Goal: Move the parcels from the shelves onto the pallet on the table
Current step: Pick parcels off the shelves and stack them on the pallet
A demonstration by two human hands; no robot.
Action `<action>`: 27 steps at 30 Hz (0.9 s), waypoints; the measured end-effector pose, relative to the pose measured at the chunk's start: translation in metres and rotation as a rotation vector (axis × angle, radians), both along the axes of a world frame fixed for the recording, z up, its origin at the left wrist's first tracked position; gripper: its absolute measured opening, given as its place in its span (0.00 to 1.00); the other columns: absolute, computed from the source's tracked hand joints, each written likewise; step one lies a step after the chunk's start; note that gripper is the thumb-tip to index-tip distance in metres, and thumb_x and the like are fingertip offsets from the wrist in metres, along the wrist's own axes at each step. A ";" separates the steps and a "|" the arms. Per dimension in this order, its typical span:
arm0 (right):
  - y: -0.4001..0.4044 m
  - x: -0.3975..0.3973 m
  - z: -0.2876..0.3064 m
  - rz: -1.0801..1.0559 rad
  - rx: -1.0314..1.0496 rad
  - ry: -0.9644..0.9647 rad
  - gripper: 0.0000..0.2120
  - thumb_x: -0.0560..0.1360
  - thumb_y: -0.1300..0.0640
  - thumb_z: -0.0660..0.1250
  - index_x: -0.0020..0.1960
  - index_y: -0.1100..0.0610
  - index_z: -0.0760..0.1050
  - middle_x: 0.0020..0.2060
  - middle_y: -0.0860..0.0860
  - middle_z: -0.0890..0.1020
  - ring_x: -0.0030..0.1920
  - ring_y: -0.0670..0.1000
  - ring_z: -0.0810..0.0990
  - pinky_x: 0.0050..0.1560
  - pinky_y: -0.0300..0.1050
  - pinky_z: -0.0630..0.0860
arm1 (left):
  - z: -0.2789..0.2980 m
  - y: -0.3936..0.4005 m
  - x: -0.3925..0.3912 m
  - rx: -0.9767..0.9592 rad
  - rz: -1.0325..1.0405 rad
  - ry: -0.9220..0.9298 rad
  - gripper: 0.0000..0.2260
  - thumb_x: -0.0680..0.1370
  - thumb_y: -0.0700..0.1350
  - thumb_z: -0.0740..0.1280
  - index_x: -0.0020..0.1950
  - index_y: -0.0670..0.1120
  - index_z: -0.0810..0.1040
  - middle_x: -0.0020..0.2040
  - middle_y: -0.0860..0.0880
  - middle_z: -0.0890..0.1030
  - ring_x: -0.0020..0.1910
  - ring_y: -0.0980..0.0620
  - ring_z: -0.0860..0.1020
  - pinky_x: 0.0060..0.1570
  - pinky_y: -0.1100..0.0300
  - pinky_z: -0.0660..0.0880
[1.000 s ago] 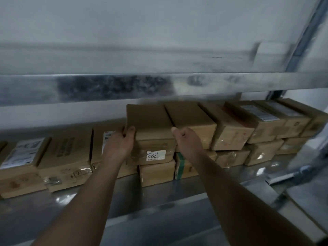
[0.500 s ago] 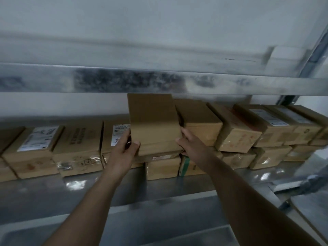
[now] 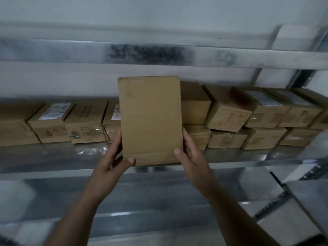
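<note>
One parcel between two hands

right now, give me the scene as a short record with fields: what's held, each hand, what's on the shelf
held item: plain brown parcel, lifted clear of the row, broad face toward the camera
left hand: grips the parcel's lower left edge, thumb on the front
right hand: grips the lower right edge, thumb on the front
shelf: metal, with a row of stacked parcels along the back
pallet: not in view
</note>
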State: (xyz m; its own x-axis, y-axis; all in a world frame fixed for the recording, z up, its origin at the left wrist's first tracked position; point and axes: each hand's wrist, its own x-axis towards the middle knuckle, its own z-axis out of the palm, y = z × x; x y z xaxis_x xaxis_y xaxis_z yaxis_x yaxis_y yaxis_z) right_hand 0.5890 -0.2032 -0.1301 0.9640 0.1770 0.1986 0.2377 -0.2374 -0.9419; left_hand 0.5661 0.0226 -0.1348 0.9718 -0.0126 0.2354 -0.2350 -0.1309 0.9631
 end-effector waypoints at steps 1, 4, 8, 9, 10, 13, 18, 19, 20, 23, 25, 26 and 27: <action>-0.009 -0.007 -0.002 -0.022 0.006 -0.005 0.28 0.79 0.53 0.60 0.76 0.43 0.53 0.67 0.38 0.69 0.65 0.37 0.70 0.67 0.43 0.69 | 0.001 -0.009 -0.006 0.006 -0.018 -0.001 0.34 0.73 0.43 0.65 0.73 0.65 0.54 0.70 0.63 0.67 0.66 0.66 0.68 0.56 0.71 0.72; -0.040 -0.029 -0.008 -0.101 -0.002 -0.019 0.31 0.74 0.48 0.62 0.75 0.41 0.55 0.70 0.42 0.69 0.67 0.39 0.69 0.68 0.49 0.69 | 0.001 -0.037 -0.019 0.011 -0.083 0.004 0.34 0.75 0.41 0.65 0.75 0.60 0.54 0.71 0.59 0.66 0.68 0.63 0.67 0.56 0.69 0.73; -0.089 -0.059 -0.018 -0.209 -0.050 -0.023 0.38 0.69 0.42 0.65 0.75 0.38 0.51 0.71 0.41 0.67 0.68 0.41 0.68 0.67 0.52 0.70 | -0.003 -0.088 -0.031 0.041 -0.172 0.019 0.34 0.74 0.43 0.65 0.75 0.60 0.53 0.71 0.62 0.66 0.67 0.66 0.67 0.55 0.71 0.72; -0.102 -0.066 -0.020 -0.238 -0.057 -0.023 0.41 0.67 0.42 0.66 0.75 0.37 0.50 0.70 0.42 0.67 0.67 0.41 0.68 0.65 0.52 0.72 | -0.004 -0.104 -0.032 0.043 -0.188 0.024 0.34 0.75 0.42 0.65 0.75 0.59 0.53 0.69 0.63 0.67 0.64 0.69 0.68 0.52 0.73 0.73; -0.116 -0.074 -0.023 -0.267 -0.066 -0.024 0.42 0.66 0.42 0.66 0.75 0.36 0.50 0.70 0.42 0.67 0.66 0.41 0.69 0.64 0.50 0.73 | -0.005 -0.120 -0.034 0.043 -0.210 0.028 0.34 0.75 0.42 0.66 0.75 0.60 0.53 0.68 0.65 0.67 0.61 0.72 0.69 0.49 0.74 0.72; -0.160 -0.100 -0.029 -0.346 -0.060 -0.059 0.43 0.64 0.45 0.69 0.74 0.36 0.52 0.68 0.44 0.68 0.65 0.42 0.70 0.60 0.49 0.76 | -0.011 -0.169 -0.036 0.066 -0.320 0.053 0.37 0.71 0.47 0.68 0.74 0.65 0.53 0.68 0.67 0.65 0.63 0.71 0.68 0.59 0.67 0.72; -0.230 -0.145 -0.040 -0.493 0.036 -0.064 0.40 0.67 0.48 0.71 0.72 0.34 0.53 0.65 0.30 0.66 0.64 0.38 0.70 0.55 0.38 0.77 | -0.018 -0.252 -0.036 0.120 -0.534 0.081 0.37 0.71 0.49 0.68 0.73 0.67 0.51 0.70 0.69 0.63 0.67 0.70 0.64 0.69 0.54 0.64; -0.243 -0.152 -0.043 -0.535 0.060 -0.054 0.41 0.68 0.48 0.71 0.73 0.35 0.52 0.65 0.30 0.65 0.64 0.37 0.70 0.56 0.37 0.76 | -0.019 -0.269 -0.035 0.130 -0.568 0.077 0.37 0.71 0.50 0.69 0.73 0.67 0.51 0.69 0.71 0.63 0.67 0.71 0.63 0.69 0.56 0.63; -0.255 -0.159 -0.046 -0.573 0.078 -0.053 0.41 0.68 0.48 0.73 0.73 0.34 0.52 0.64 0.27 0.65 0.64 0.35 0.69 0.56 0.36 0.75 | -0.020 -0.284 -0.034 0.141 -0.598 0.078 0.37 0.71 0.50 0.69 0.73 0.68 0.51 0.69 0.71 0.62 0.67 0.72 0.63 0.69 0.58 0.63; -0.289 -0.176 -0.050 -0.671 0.093 -0.041 0.39 0.69 0.46 0.72 0.70 0.30 0.51 0.59 0.20 0.65 0.62 0.32 0.69 0.55 0.33 0.74 | -0.025 -0.330 -0.028 0.187 -0.710 0.072 0.37 0.74 0.51 0.70 0.72 0.70 0.50 0.71 0.69 0.61 0.68 0.69 0.62 0.68 0.58 0.63; -0.308 -0.185 -0.054 -0.745 0.099 -0.021 0.39 0.69 0.46 0.72 0.68 0.27 0.51 0.61 0.23 0.65 0.63 0.37 0.70 0.58 0.39 0.74 | -0.029 -0.360 -0.023 0.214 -0.777 0.065 0.36 0.75 0.48 0.69 0.71 0.71 0.50 0.71 0.69 0.62 0.68 0.68 0.63 0.68 0.58 0.64; -0.317 -0.188 -0.057 -0.788 0.104 -0.008 0.40 0.69 0.47 0.73 0.67 0.25 0.51 0.62 0.27 0.66 0.63 0.39 0.70 0.59 0.42 0.74 | -0.031 -0.375 -0.020 0.222 -0.804 0.070 0.36 0.76 0.46 0.69 0.71 0.72 0.51 0.70 0.69 0.63 0.68 0.68 0.63 0.67 0.59 0.64; -0.326 -0.190 -0.060 -0.832 0.105 0.007 0.40 0.69 0.48 0.73 0.67 0.25 0.51 0.64 0.31 0.66 0.63 0.41 0.71 0.59 0.44 0.74 | -0.033 -0.389 -0.016 0.229 -0.827 0.085 0.35 0.77 0.45 0.68 0.70 0.73 0.51 0.69 0.68 0.64 0.68 0.68 0.64 0.67 0.59 0.65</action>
